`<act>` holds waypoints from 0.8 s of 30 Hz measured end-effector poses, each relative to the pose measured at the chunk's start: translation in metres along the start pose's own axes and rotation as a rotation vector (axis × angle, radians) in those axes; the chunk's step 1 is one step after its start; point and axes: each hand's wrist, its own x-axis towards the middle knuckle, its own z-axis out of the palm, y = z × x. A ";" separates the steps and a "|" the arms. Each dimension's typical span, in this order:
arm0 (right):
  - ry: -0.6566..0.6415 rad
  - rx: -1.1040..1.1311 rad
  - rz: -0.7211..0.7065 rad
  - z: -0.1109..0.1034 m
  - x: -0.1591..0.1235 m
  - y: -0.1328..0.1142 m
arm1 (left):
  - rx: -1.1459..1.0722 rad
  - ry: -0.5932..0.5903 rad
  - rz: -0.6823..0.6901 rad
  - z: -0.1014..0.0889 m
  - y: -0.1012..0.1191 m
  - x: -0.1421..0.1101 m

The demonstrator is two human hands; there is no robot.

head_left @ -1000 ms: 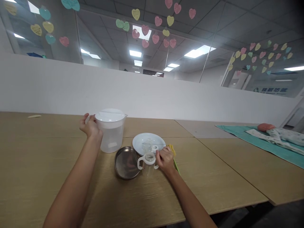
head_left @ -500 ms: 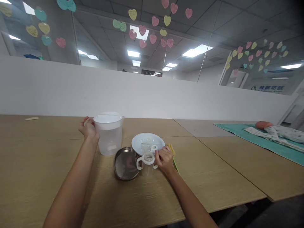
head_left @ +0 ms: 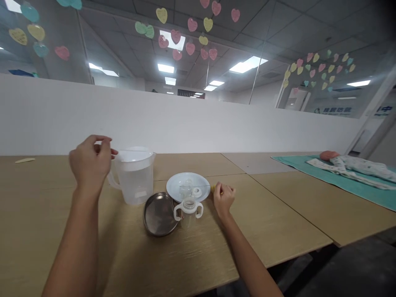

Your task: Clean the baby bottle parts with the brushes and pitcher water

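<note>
My left hand (head_left: pixel 93 161) is raised beside a clear plastic pitcher (head_left: pixel 135 181) with a white lid, off its handle, fingers loosely bent and apart with nothing visible in them. My right hand (head_left: pixel 224 199) is closed at the right of the plate, around the yellow sponge head of a brush (head_left: pixel 212 188); its green handle is hidden. A baby bottle (head_left: pixel 187 216) with two white handles stands open and upright in front of the white plate (head_left: pixel 173 187). On the plate lie a clear dome cap (head_left: pixel 186 187) and a white ring (head_left: pixel 197 192).
An oval metal tray (head_left: pixel 159 216) lies left of the bottle, tilted at its edge. A flat yellowish strip (head_left: pixel 25 160) is at far left. On the right, a teal mat (head_left: pixel 281 161) holds a doll in patterned cloth (head_left: pixel 355 166). A white wall runs behind the table.
My left hand has let go of the pitcher's handle and risen up and left. My right hand has moved from beside the bottle to the brush. The view has turned slightly right.
</note>
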 end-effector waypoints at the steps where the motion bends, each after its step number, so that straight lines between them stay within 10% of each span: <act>1: -0.009 -0.020 0.044 0.002 0.000 0.003 | -0.056 -0.030 0.073 0.008 0.012 -0.008; 5: -0.055 -0.082 0.139 0.006 -0.001 0.012 | -0.067 -0.507 0.229 0.066 0.030 -0.054; 10: -0.167 -0.173 0.226 0.011 -0.001 0.016 | -0.062 -1.221 0.405 0.140 -0.001 -0.104; 24: -0.463 -0.311 0.405 0.003 0.008 0.007 | 0.195 -1.306 0.574 0.184 -0.027 -0.143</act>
